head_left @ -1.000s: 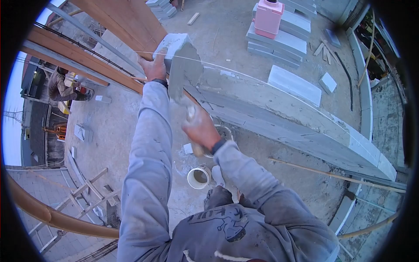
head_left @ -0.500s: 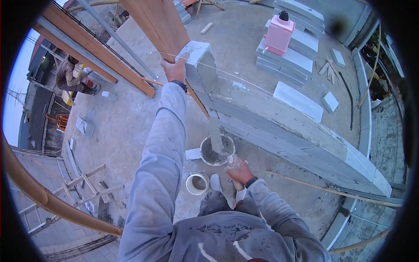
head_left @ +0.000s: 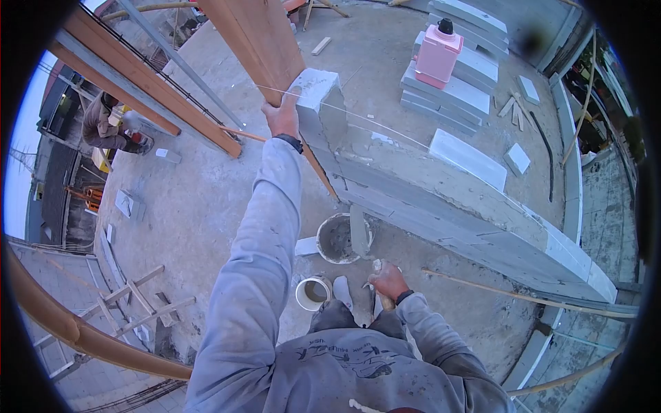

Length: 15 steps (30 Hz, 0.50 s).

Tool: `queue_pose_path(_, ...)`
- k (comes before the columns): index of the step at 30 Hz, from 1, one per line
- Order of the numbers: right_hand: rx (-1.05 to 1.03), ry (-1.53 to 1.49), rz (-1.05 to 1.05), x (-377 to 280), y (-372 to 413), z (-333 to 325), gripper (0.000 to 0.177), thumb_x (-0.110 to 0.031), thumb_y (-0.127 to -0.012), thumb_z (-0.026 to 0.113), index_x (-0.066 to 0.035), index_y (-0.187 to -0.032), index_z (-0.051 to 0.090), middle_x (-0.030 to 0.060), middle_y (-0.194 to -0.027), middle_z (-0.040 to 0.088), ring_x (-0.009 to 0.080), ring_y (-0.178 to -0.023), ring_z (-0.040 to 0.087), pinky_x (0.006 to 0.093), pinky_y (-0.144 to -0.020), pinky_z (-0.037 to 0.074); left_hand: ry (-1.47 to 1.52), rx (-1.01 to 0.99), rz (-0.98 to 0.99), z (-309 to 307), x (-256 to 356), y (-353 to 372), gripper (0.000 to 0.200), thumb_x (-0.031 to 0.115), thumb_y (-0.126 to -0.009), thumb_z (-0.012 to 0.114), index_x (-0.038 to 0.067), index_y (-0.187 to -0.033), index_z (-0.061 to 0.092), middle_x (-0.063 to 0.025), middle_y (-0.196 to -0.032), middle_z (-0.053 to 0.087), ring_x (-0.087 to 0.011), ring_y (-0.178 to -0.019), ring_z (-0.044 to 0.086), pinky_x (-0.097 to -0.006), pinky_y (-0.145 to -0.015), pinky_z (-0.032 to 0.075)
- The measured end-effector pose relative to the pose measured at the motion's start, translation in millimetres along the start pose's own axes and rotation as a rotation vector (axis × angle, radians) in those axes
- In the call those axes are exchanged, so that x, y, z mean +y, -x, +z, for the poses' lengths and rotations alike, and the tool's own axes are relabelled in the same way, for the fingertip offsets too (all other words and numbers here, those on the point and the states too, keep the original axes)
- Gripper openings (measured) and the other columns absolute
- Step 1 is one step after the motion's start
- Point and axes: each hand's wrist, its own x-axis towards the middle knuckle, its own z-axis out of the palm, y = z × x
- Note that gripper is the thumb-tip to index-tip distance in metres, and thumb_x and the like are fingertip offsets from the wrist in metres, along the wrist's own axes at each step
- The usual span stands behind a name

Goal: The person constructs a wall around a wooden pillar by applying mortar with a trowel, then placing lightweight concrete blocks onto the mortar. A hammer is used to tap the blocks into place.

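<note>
My left hand point(head_left: 282, 118) grips the near edge of a light grey block point(head_left: 322, 113) standing at the end of a low block wall point(head_left: 427, 210), beside a brown post point(head_left: 265, 41). A taut string point(head_left: 358, 118) runs past this block's top and along the wall. Low in front of me, my right hand point(head_left: 389, 282) is closed around the handle of a trowel point(head_left: 359, 234). The trowel's long grey blade is over the right side of a mortar bucket point(head_left: 321, 248). A smaller white pail point(head_left: 300, 297) stands near my feet.
A pink jug point(head_left: 438, 58) sits on stacked blocks point(head_left: 447, 103) beyond the wall. A loose block point(head_left: 468, 160) lies along the wall top. Another person point(head_left: 103, 124) crouches at the far left. A wooden frame point(head_left: 138, 296) and a bamboo pole point(head_left: 509, 292) lie nearby.
My right hand has moved slightly right and down, and the trowel blade has shifted from inside the bucket toward its right rim. My left hand stays on the block.
</note>
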Motion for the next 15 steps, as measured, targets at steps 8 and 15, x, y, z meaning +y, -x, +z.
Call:
queue_pose_path(8, 0.011, 0.021, 0.026, -13, -6, 5, 0.040, -0.026, -0.067, 0.060, 0.002, -0.094, 0.055, 0.0251, -0.095, 0.060, 0.0398, -0.094, 0.056, 0.0428, -0.082, 0.044, -0.140, 0.022, -0.009, 3, 9, -7, 0.079, 0.022, -0.066, 0.076, -0.014, -0.120, 0.031, -0.0221, -0.116, 0.048, -0.0280, -0.106, 0.050, -0.0301, -0.093, 0.038)
queue_pose_path(15, 0.018, 0.017, 0.044, -15, -9, 3, 0.038, -0.025, -0.066, 0.060, 0.002, -0.092, 0.056, 0.0257, -0.091, 0.061, 0.0397, -0.091, 0.058, 0.0429, -0.080, 0.045, -0.137, 0.000, 0.072, -1, 0, -5, 0.080, 0.023, -0.065, 0.077, -0.015, -0.119, 0.032, -0.0247, -0.117, 0.047, -0.0292, -0.107, 0.051, -0.0313, -0.092, 0.039)
